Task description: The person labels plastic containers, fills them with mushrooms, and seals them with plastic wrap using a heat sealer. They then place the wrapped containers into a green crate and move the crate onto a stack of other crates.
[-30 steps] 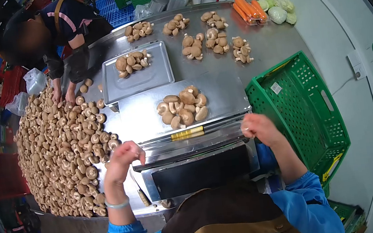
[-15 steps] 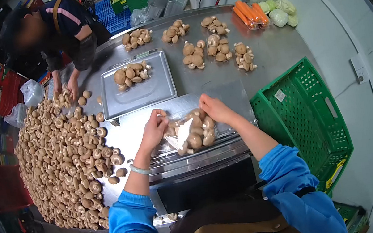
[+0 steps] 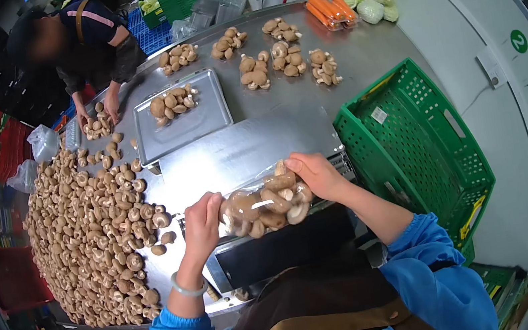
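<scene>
A film-wrapped pack of shiitake mushrooms (image 3: 263, 207) is held up between my two hands, over the near edge of the steel work surface. At its left end my left hand (image 3: 203, 222) is closed on the clear film. My right hand (image 3: 315, 175) grips the upper right corner, its thumb against the pack. Light glints off the stretched film, and the mushrooms show brown caps and pale stems through it. Beyond the pack lies a bare metal plate (image 3: 229, 156). A metal scale tray (image 3: 203, 119) behind it carries another group of mushrooms (image 3: 172, 105).
Loose mushrooms (image 3: 95, 236) form a large heap at left. Several mushroom packs (image 3: 255, 72) lie at the back, near bagged carrots (image 3: 330, 11) and cabbages (image 3: 370, 11). A green crate (image 3: 409, 138) stands at right. Across the table, a co-worker's hands (image 3: 111, 105) handle mushrooms.
The pack has come up off the wrapping spot toward me and tilted; its film now lies smooth, and the white patch is out of sight. The co-worker's hands have shifted slightly.
</scene>
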The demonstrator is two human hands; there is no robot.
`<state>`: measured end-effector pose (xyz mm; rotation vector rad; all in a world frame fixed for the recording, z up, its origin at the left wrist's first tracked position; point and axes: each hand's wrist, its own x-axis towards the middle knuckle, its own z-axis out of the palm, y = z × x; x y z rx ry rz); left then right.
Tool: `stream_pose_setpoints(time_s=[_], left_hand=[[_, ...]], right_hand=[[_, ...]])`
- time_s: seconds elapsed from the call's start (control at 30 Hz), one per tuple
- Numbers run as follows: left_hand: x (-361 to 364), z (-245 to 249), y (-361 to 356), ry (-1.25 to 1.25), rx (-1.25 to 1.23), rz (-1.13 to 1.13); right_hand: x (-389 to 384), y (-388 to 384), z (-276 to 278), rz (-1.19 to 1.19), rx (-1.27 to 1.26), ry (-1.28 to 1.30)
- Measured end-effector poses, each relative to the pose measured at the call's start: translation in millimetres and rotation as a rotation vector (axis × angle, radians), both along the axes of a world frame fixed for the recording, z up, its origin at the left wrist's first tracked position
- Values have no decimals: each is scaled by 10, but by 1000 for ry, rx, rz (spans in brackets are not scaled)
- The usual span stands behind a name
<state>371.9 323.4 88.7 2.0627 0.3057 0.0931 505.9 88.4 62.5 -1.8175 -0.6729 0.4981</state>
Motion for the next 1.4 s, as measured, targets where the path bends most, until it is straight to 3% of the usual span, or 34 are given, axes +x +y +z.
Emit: stream_pose_setpoints(time_s=[0.1, 0.17, 0.23, 0.37, 0.4, 0.5, 0.6, 0.73, 0.77, 0.8, 0.87, 0.93, 1.0, 1.03, 1.07, 1.13, 1.17, 1.2, 1.23, 1.27, 1.3, 1.37, 1.4], left_hand=[[-362, 44, -125, 232, -278, 68], [-582, -176, -228, 344, -228, 67], [-721, -534, -373, 383, -89, 62], [-892, -1346, -561, 304, 234, 55], [-930, -1377, -643, 256, 315, 77], [-1170, -1412, -732, 165, 211, 301], [-1420, -1574, -771, -17, -26, 387], [-1426, -1506, -666, 19, -357, 521], [-1479, -1612, -511, -47, -278, 484], [-1391, -1345, -557, -162, -163, 423], [-1394, -1272, -521, -51, -22, 325], [-1335, -1419, -600, 54, 282, 177], [-1175, -1659, -748, -47, 590, 13], [-1063, -1711, -816, -90, 708, -108], [-955, -1747, -882, -132, 824, -228], [-754, -1737, -1068, -250, 705, -368], [-733, -1740, -1138, -205, 599, -404], [-711, -1734, -1212, -169, 492, -441], [-733, -1644, -1300, 94, 216, -400], [-807, -1785, -1417, 86, -481, -293], [-896, -1522, -1535, 67, -590, -356], [-1129, -1073, -1640, 139, -822, -451], [-1223, -975, -1658, 222, -942, -481]], right_hand=[[-288, -209, 133, 62, 10, 134], [-520, -355, 22, 77, -24, 215], [-711, -479, -272, 92, -240, 72], [-1004, -610, -1141, -66, -399, -28], [-1050, -651, -1204, -124, -410, 55], [-1158, -844, -1287, -247, -436, 208], [-1292, -943, -1327, -287, -225, 242], [-1437, -1019, -1142, -506, 322, 647], [-1514, -1195, -913, -549, 489, 732], [-1610, -1345, -705, -621, 502, 719], [-1855, -1650, -600, -730, 470, 666], [-2060, -1794, -890, -884, 326, 580], [-2238, -1822, -1713, -969, 38, 148], [-2292, -1723, -1869, -987, -174, 43], [-2329, -1557, -2090, -999, -162, -119], [-2490, -1216, -2351, -1016, -105, 150], [-2548, -1077, -2558, -1027, 181, 147], [-2618, -1016, -2251, -892, 221, 104], [-2676, -980, -1574, -756, 255, 51], [-2747, -989, -1392, -694, 126, -260], [-2817, -998, -1210, -671, 1, -581], [-3102, -1095, -1337, -567, -624, -1700], [-3285, -1174, -1442, -375, -962, -2236]])
